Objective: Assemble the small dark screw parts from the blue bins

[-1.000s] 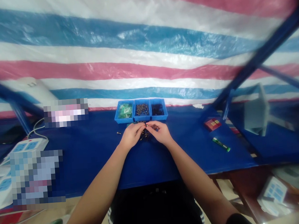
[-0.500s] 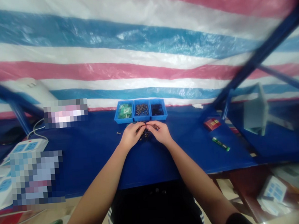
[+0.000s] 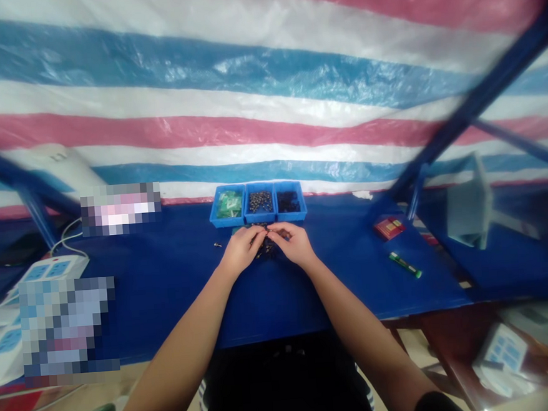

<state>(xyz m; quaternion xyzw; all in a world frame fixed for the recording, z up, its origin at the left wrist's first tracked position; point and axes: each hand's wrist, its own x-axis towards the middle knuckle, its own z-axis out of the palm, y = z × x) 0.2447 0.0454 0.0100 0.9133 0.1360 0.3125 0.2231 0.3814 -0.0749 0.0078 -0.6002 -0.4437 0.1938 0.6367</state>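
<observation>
My left hand (image 3: 243, 248) and my right hand (image 3: 291, 242) meet fingertip to fingertip over the blue tabletop. Both are closed in a pinch; whatever sits between the fingers is too small to name. Beneath and between them lies a pile of small dark and brass-coloured parts (image 3: 268, 251), partly covered by the fingers. Just beyond stand three joined blue bins: the left bin (image 3: 228, 222) has green pieces, the middle bin (image 3: 260, 218) small metallic parts, the right bin (image 3: 291, 217) black parts. A single small part (image 3: 217, 244) lies left of my left hand.
A red box (image 3: 389, 228) and a green tube-like packet (image 3: 404, 265) lie to the right. White power strips (image 3: 48, 271) with cables occupy the left side. Blue metal frame bars (image 3: 464, 111) slant up at both sides, before a striped plastic sheet (image 3: 266, 93).
My fingertips have shifted very slightly where they meet. The bins, pile and other things stay where they were.
</observation>
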